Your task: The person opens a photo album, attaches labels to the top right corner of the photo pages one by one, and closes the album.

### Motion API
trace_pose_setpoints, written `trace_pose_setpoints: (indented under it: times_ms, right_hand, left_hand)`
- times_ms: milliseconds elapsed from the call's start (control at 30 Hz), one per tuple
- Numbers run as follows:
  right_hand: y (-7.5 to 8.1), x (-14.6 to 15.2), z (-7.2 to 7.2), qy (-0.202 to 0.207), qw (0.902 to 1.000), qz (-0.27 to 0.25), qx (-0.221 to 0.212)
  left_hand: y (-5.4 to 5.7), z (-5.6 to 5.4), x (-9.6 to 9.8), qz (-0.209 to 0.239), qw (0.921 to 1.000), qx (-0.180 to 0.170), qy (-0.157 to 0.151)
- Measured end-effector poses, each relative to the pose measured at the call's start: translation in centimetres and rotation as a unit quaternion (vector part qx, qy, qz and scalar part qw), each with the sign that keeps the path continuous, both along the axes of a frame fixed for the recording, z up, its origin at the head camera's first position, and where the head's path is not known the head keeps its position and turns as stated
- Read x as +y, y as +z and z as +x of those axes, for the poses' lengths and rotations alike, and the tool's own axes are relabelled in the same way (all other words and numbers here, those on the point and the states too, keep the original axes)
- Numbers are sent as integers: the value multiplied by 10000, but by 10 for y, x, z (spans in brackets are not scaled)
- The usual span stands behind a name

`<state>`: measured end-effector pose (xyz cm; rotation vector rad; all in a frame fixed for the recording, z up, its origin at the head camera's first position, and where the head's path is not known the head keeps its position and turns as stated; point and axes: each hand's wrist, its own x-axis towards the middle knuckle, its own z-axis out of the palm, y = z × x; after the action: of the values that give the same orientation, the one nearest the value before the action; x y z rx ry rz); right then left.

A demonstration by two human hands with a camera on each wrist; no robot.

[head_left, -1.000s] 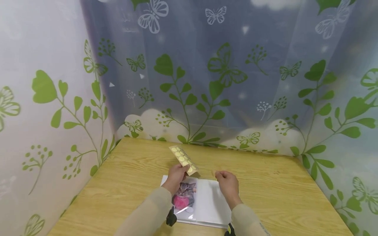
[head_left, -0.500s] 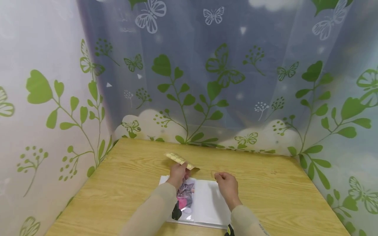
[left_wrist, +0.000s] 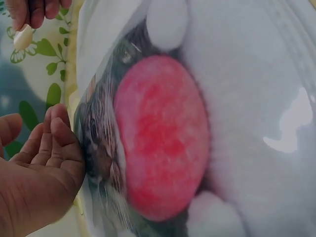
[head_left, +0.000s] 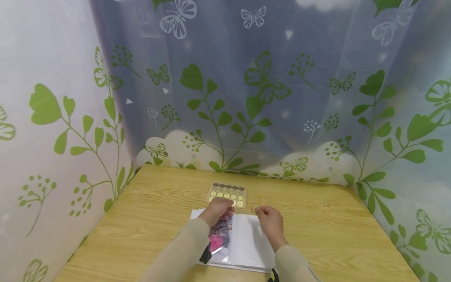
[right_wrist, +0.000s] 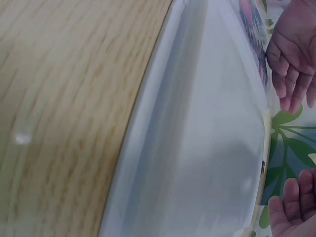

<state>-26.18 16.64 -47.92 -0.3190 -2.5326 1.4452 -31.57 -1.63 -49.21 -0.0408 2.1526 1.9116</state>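
My left hand (head_left: 217, 210) is empty, its fingers loosely bent over the top edge of an open photo album (head_left: 251, 241). On the album's left page a clear sleeve holds a cat photo (head_left: 219, 239) with a pink ball, large in the left wrist view as a pink ball (left_wrist: 163, 138). A sheet of round stickers (head_left: 227, 189) lies flat on the table just beyond the left hand. My right hand (head_left: 271, 222), above the top right corner of the blank right page, pinches a small pale round sticker (left_wrist: 23, 37) between thumb and fingertips.
The wooden table (head_left: 317, 227) spreads around the album on all sides. Behind it hangs a patterned curtain (head_left: 225, 117), with similar fabric on the left and right.
My left hand has lowered the sticker sheet onto the table beyond the album and let go of it. The right hand stays almost in place with its sticker.
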Motion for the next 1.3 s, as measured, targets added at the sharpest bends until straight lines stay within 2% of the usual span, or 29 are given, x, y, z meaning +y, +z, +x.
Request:
trace_pose_setpoints:
  times_ms: [233,300,367,467,600,733,833,900,1000,1167,1200,1300]
  right_hand:
    - [-1,-1,0,6,10000,35,-71]
    - [-1,-1,0,15,9999,43,-90]
    - [0,-1,0,27,9999,62,-106]
    - [0,-2,0,27,9999,88,-101]
    - [-1,-1,-1,13,9998,172,-34]
    - [-4,-1,0,90,9996,250,31]
    - [-6,-1,0,173,9994,284,48]
    - [-7,-2,-1,212,9994,282,27]
    - [-8,-3,-2,248,9991,332,15]
    - [-8,-5,-3,263,9987,426,35]
    - [-8,-6,-3,268,9987,431,35]
    - [-9,-6,-5,283,9989,383,-3]
  left_hand:
    - [4,2,-15,-559,9955,728,-252]
    - [5,3,-20,-861,9893,1115,-370]
    - [6,6,-24,-1275,9794,1491,-469]
    - [8,12,-30,-1815,9601,2013,-692]
    - [5,20,-36,-2382,9354,2387,-1064]
    - [0,29,-40,-3163,8923,2882,-1442]
    - [-2,36,-44,-3782,8535,3192,-1633]
    - [-2,40,-47,-4098,8354,3231,-1726]
    - [-3,48,-51,-4377,8168,3262,-1867]
    - [-5,60,-60,-4644,7949,3341,-2020]
    - [-5,63,-63,-4673,7917,3373,-2027]
    - [-7,69,-70,-4673,7921,3354,-2045]
